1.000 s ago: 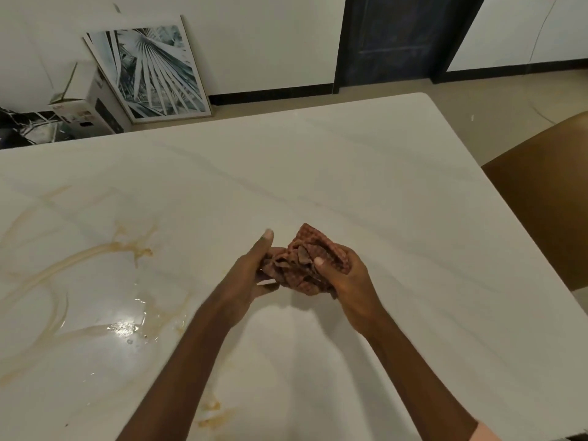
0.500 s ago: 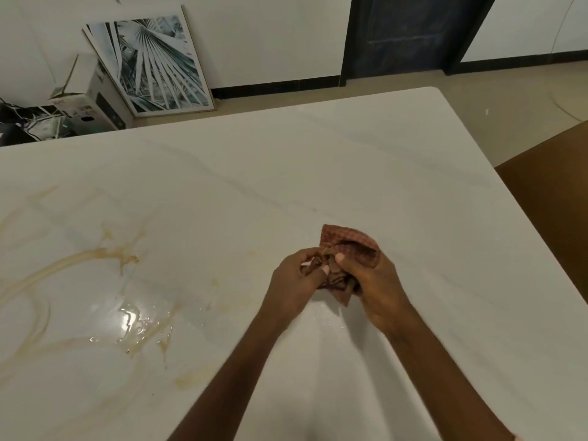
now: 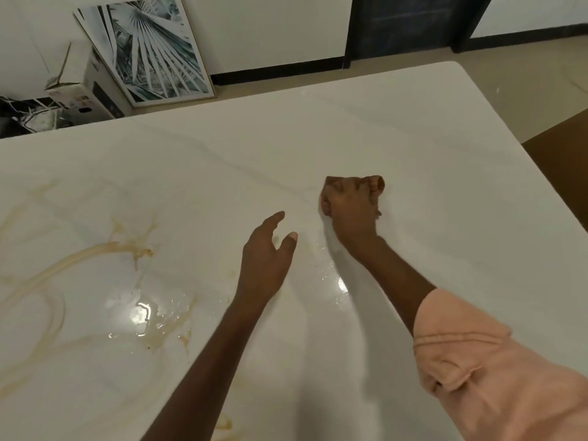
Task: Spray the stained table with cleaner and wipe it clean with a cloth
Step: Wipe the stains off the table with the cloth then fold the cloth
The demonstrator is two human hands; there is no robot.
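Since 0.5 s ago L hand (image 3: 265,265) let go of cloth (image 3: 375,183) — grip now slack, fingers apart, above bench (image 3: 445,186). R hand (image 3: 351,208) clamped on cloth, pressing it onto bench right of stains (image 3: 127,249).

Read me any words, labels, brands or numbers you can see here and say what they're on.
None can be read.
Cardboard box: small print and marks, too blurred to read.
Framed print: palm leaf picture, no text.
Table, cloth: no writing.

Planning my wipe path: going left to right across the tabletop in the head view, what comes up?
Brown stain streaks → shiny wet puddle → left hand → right hand on the cloth → brown chair.
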